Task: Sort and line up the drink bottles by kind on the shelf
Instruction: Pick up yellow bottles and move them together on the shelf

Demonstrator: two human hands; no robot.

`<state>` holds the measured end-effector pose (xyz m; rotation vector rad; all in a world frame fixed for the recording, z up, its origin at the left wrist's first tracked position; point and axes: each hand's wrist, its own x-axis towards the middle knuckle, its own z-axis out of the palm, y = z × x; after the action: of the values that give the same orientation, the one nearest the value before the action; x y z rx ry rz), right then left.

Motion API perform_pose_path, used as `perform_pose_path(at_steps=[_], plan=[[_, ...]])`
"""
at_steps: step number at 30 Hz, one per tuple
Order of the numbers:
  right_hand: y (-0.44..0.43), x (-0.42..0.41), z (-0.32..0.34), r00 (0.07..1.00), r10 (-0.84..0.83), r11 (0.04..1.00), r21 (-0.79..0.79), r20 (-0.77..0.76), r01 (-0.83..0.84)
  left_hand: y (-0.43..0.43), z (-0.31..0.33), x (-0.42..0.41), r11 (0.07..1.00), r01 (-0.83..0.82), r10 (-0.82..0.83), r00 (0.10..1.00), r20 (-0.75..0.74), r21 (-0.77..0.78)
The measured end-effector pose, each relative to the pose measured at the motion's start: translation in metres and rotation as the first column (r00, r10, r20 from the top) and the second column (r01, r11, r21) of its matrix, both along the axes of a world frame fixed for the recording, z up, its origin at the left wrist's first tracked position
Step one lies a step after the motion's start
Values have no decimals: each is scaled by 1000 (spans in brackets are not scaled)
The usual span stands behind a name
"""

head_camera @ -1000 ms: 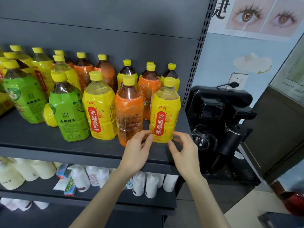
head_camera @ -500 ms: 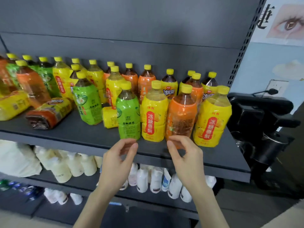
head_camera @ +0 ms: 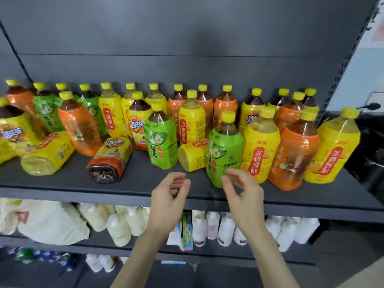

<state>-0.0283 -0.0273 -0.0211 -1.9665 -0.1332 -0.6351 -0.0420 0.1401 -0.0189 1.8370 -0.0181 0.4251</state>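
Dark grey metal shelf crowded with yellow-capped plastic drink bottles, kinds mixed. Left hand and right hand hover at shelf front edge, fingers loosely curled, both empty. Right fingertips just in front of upright green-label tea bottle; contact unclear. Yellow-label bottle lies on its side beside it. Brown-based iced-tea bottle also toppled, further left.
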Motion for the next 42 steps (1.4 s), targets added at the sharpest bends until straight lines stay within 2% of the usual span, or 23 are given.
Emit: perform_pose_path(at_steps=[3, 9, 14, 20, 24, 27, 35, 40, 42], plan=[[12, 17, -6, 996, -81, 996, -44, 20, 82, 11, -5, 29, 1000, 1, -1, 1000, -19, 25], [23, 40, -23, 966, -258, 958, -129, -6, 255, 18, -16, 92, 974, 24, -20, 1000, -22, 226], [27, 56, -39, 917, -396, 882, -257, 49, 395, 11, -25, 122, 965, 50, -42, 998, -35, 257], [26, 65, -48, 895, -423, 852, -274, 141, 445, 4, -23, 131, 876, -3, -1, 1000, 9, 483], [28, 68, -50, 892, -427, 854, -258, 147, 451, 11, -11, 149, 798, 109, -36, 990, -134, 592], [29, 69, -52, 886, -441, 847, -259, 144, 463, 15, -9, 150, 783, 184, -98, 980, -175, 595], [28, 67, -52, 880, -452, 841, -257, 147, 476, 20, -7, 118, 853, 63, -2, 993, -118, 518], [24, 67, -51, 885, -438, 845, -263, 160, 466, 33, -9, 102, 867, 47, 44, 984, -170, 496], [24, 68, -51, 885, -431, 846, -262, 176, 464, 41, -14, 93, 864, 1, 74, 989, -130, 504]])
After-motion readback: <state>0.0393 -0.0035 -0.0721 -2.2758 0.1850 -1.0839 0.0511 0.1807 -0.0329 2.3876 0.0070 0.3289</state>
